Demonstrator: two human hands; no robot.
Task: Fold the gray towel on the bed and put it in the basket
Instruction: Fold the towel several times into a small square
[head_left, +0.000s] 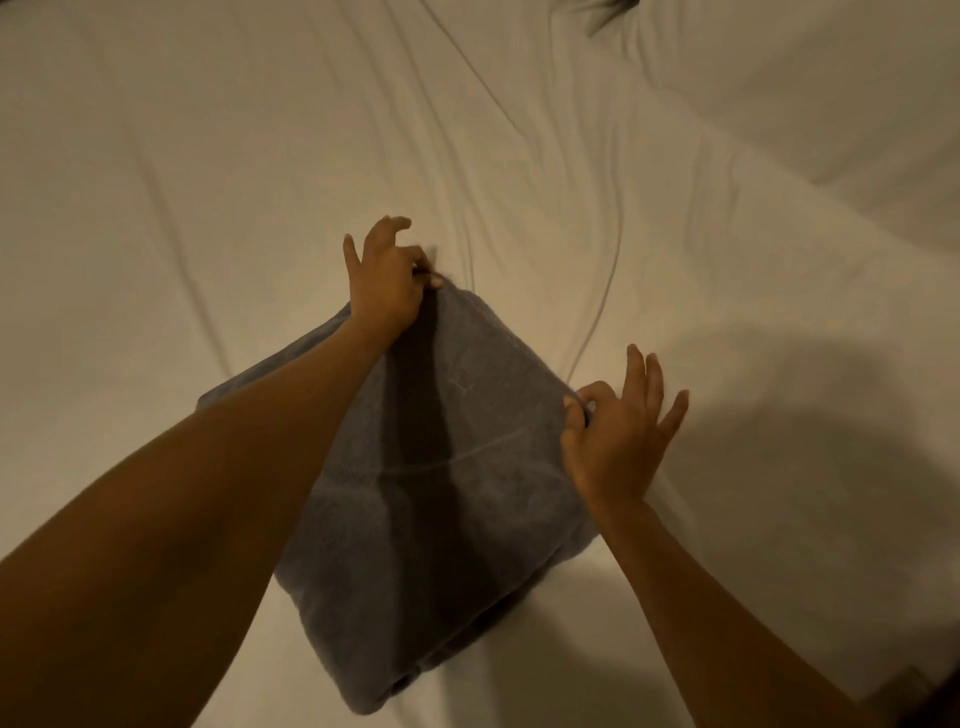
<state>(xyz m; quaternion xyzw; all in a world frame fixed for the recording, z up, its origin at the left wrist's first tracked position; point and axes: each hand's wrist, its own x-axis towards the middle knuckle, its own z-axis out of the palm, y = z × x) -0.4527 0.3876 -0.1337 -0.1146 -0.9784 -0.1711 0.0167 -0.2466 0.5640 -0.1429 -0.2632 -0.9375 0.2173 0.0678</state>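
Observation:
The gray towel (441, 493) lies on the bed in a folded, roughly square shape turned like a diamond, in the middle of the view. My left hand (387, 283) pinches its far corner between thumb and forefinger, the other fingers spread. My right hand (615, 436) pinches the right-hand corner the same way. My left forearm crosses over the towel's left part and hides it. No basket is in view.
The bed's cream sheet (208, 182) is wrinkled, with long creases running toward the far side. A dark object (608, 13) shows at the top edge. A lighter fold of bedding (831, 104) lies at the upper right.

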